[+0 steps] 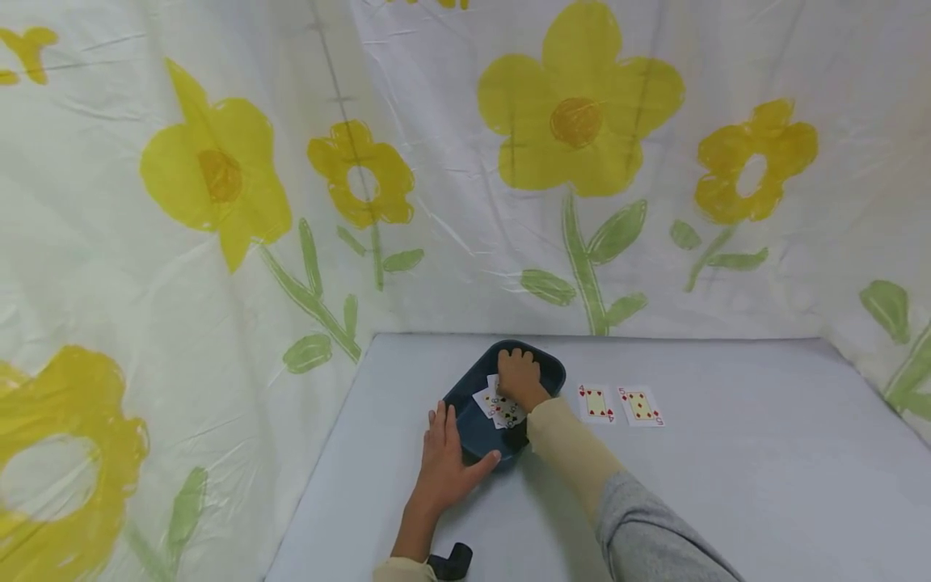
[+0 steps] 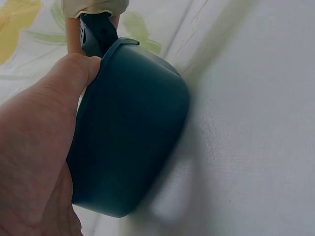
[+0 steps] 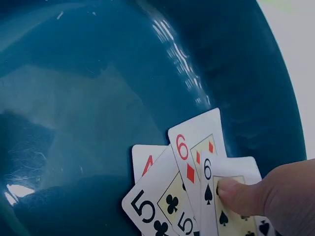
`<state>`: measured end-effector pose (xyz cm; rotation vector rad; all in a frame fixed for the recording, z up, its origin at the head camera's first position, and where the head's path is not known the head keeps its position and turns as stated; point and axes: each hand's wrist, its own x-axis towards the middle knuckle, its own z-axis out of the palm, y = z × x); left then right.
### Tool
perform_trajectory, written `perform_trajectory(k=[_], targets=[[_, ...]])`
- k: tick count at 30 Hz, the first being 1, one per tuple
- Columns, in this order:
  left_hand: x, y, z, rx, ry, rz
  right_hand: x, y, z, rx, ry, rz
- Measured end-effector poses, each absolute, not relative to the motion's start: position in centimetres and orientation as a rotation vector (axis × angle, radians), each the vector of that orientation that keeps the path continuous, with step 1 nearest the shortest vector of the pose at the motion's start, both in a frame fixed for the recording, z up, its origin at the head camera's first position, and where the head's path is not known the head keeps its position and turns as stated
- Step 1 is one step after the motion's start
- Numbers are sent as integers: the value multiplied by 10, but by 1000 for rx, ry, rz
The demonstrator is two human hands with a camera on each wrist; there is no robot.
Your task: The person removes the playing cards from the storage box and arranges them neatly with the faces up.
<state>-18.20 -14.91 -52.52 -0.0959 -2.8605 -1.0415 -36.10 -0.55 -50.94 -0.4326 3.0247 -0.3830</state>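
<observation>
A dark blue-green plastic basin stands on the white table, with overlapping playing cards inside. My left hand rests spread along its near left corner, fingers straight on one side and thumb at the rim. Inside the basin my right hand has its fingers bent and its thumb on the face of a six of spades; its other fingers are hidden in the right wrist view. Under that card lie a six of diamonds, a five of clubs and a partly covered red card.
To the right of the basin lie a four of hearts and a five of diamonds, face up. A black curved object is beside my left wrist. A white curtain with painted yellow flowers hangs behind the table.
</observation>
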Motion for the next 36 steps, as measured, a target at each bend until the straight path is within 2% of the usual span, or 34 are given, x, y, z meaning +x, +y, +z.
perform_trajectory(k=[10,16,26,36], targets=[[-182,-149,-528,-84,-2869,-1041,-358,4,-501,-455,2956,-438],[-183,-149,-529,-93,-2865,-1032,-357,20,-488,-483,2841,-789],[-185,-147,-532,-92,-2869,-1022,-365,62,-484,-211,2546,-1360],[-184,-149,-531,-78,-2857,-1028,-352,107,-459,-128,2441,-1561]])
